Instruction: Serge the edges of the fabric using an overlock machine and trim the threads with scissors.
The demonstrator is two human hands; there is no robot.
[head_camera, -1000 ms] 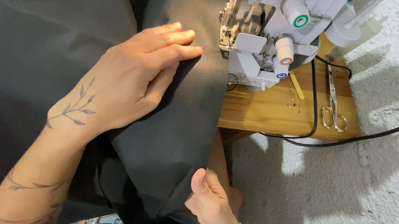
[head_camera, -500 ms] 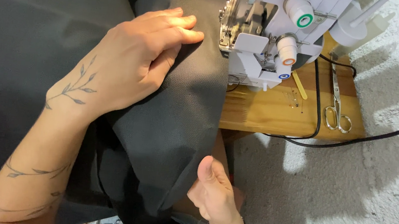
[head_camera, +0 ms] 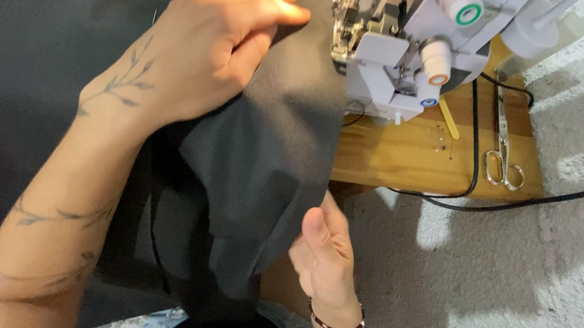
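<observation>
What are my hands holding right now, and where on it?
Dark grey fabric: the left hand presses flat on it near the sewing machine; the right hand grips its lower edge.

Left hand [head_camera: 209,52] lies flat, palm down, fingers extended forward; right hand [head_camera: 321,259] sits lower, thumb up, fingers curled.

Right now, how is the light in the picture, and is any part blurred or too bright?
In the head view, hard light from the upper side throws sharp shadows on the pale carpet; the fingertips of the left hand are nearly washed out; the dark fabric loses its detail in shade; the sewing machine, scissors and right hand stay fairly sharp.
</observation>
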